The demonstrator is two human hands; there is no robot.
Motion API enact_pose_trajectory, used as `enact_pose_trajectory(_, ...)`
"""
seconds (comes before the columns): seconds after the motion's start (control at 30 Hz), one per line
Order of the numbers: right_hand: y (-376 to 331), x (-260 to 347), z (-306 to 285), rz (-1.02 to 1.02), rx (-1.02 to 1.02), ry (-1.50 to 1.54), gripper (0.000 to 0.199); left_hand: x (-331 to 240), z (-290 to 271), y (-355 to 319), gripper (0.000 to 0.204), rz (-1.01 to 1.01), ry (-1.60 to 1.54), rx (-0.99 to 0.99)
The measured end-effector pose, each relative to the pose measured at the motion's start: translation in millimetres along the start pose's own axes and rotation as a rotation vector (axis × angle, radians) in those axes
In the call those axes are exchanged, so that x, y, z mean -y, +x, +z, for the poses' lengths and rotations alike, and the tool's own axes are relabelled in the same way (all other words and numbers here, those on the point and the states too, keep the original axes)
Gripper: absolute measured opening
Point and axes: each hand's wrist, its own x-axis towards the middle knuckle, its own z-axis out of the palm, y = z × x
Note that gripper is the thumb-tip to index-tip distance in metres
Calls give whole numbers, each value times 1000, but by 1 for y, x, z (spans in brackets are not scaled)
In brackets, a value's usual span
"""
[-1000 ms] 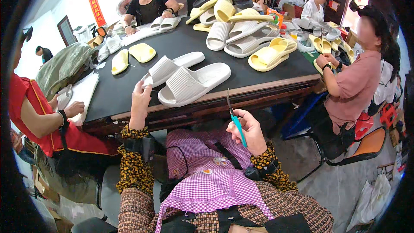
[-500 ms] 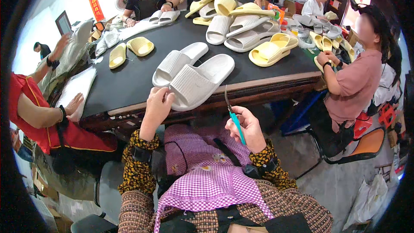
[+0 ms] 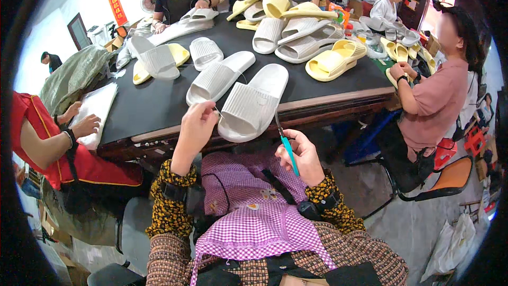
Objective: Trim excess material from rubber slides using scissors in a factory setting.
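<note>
A pair of light grey ribbed slide slippers lies at the table's near edge. The left slipper (image 3: 211, 85) rests on the table, and the right slipper (image 3: 246, 111) juts over the edge. A thin clear strand arcs between them. My left hand (image 3: 198, 130) is pinched beside the right slipper's strap, with a thin pale strand at its fingertips. In my right hand (image 3: 300, 156) are teal-handled snips (image 3: 287, 151), their thin curved metal tip pointing up beside the right slipper's sole. Whether the blades are apart cannot be made out.
A pile of grey, yellow and black slippers (image 3: 296, 26) stands at the back. More grey slippers (image 3: 205, 54) and a yellow slipper (image 3: 179, 53) lie at left. Co-workers stand or sit around the dark table (image 3: 211, 32); an orange-seated chair (image 3: 444, 180) is at right.
The right slipper has shifted slightly right and away from the left one. Another grey pair has come onto the table at left, one blurred. The person in red has lowered their raised arm.
</note>
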Motion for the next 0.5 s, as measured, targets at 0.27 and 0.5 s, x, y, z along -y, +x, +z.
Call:
enact_pose_trajectory(0.27, 7, -13, 2, -36, 9, 46, 45, 48, -3, 47, 42, -58, 501, -97)
enact_pose_trajectory(0.5, 27, -14, 10, -129, -15, 60, 47, 66, 5, 50, 40, -278, 458, 94)
